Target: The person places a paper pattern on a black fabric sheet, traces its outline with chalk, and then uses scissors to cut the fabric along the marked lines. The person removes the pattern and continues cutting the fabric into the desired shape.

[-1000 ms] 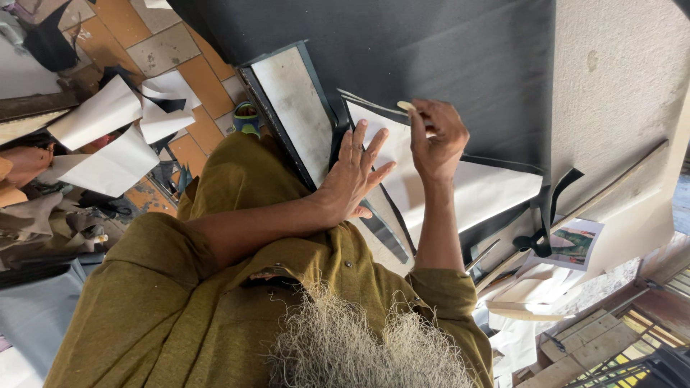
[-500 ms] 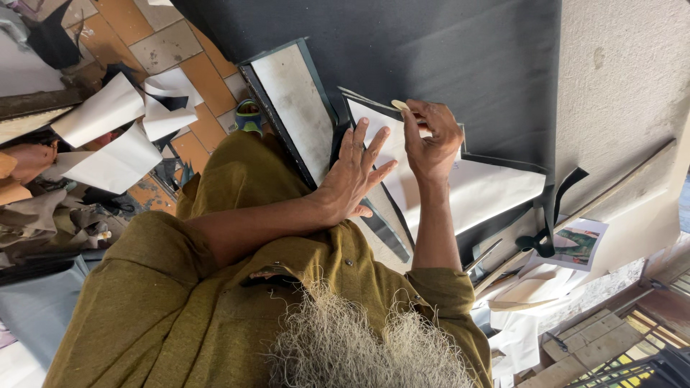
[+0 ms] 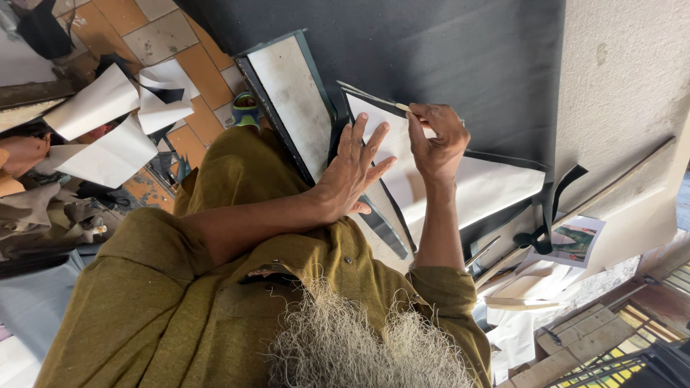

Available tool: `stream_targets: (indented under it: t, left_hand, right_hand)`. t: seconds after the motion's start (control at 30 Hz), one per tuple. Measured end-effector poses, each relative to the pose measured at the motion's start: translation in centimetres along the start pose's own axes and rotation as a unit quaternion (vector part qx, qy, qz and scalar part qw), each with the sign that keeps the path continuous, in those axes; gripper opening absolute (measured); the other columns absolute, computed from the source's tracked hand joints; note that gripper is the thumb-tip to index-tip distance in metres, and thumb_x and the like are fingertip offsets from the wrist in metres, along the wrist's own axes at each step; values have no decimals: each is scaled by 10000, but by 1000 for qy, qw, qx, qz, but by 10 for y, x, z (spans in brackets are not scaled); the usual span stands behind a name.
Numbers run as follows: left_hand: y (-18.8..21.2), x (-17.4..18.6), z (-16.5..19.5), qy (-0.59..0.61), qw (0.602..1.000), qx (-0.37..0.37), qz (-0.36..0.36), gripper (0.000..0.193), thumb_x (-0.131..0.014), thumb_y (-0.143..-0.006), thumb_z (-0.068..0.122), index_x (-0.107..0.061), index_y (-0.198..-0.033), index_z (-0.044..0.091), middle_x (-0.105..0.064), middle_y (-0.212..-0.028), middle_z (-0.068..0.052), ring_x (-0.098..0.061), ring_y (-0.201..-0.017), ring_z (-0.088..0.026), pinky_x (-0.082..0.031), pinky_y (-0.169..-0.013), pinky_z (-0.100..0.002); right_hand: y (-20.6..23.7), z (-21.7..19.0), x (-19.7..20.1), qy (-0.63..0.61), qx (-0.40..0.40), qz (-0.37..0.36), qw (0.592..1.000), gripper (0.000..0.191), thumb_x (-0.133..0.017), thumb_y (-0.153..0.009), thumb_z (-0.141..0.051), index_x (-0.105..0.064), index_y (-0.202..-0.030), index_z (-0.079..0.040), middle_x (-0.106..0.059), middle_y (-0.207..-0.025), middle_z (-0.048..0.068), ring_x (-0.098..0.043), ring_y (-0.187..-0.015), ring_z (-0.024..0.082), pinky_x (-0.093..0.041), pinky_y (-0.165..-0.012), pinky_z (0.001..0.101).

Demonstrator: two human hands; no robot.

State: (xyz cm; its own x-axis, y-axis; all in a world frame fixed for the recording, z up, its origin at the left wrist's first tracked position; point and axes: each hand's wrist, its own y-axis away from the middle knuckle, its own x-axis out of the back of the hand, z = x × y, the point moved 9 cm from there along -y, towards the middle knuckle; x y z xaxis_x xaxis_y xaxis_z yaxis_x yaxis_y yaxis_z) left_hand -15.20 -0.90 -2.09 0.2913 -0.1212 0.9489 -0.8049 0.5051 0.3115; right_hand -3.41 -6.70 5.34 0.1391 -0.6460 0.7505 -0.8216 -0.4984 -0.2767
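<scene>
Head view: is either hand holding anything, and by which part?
The right hand pinches a thin pale stick at its near end. The left hand holds nothing, lying flat on the white sheet.

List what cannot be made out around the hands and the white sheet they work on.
- Head view: the thin pale tool in the right hand; the fingers cover most of it, so its kind is unclear.
- The white sheet; the flat left hand hides its near part.
- The long dark strip runs under the left forearm.
- The small colour picture is too small to read.

Matt white paper (image 3: 460, 179) lies on dark matt sheet (image 3: 460, 50).
</scene>
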Motion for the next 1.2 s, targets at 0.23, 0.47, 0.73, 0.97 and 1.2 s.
stream_targets:
  t: [0.23,0.47,0.73,0.97,1.2]
  left_hand:
    - [-3,-3,2,-11,1000,-2,-4,1187,-302,-722,981,-99,-1659,280,44,-1620,-368,-124,-1402,-671,-247,-1111,-711]
    - [-2,1,1,-16,1000,0,-11,1182,-295,-731,976,-87,-1659,275,52,-1615,-371,-122,-1404,-670,-235,-1115,-704]
    - [-3,1,3,-24,1000,-2,-1,1175,-297,-733,977,-111,-1659,279,42,-1613,-383,-134,-1398,-676,-254,-1104,-699]
    - [-4,-1,3,-12,1000,-3,0,1175,-296,-727,978,-116,-1656,282,49,-1607,-385,-128,-1398,-678,-249,-1102,-711]
    - [-2,1,1,-21,1000,1,-2,1171,-287,-728,979,-100,-1658,291,41,-1615,-375,-131,-1397,-677,-243,-1104,-717]
  right_hand:
    - [12,7,1,61,39,2,997,84,-793,-917,34,-759,-953,-34,-765,-927,66,-745,-841,157,-618,-694,252]
    - [19,19,39,206,64,6,977,110,-771,-923,35,-781,-958,-68,-777,-952,61,-744,-853,147,-621,-700,244]
    - [14,13,28,64,23,25,997,109,-775,-894,67,-746,-962,-14,-765,-958,77,-748,-889,189,-626,-744,278]
    - [10,11,18,57,1,18,998,97,-783,-903,49,-762,-958,-27,-767,-931,77,-753,-845,172,-620,-685,261]
    - [4,-4,-2,48,1,20,999,76,-790,-922,3,-766,-975,-46,-768,-927,66,-758,-796,143,-605,-612,231]
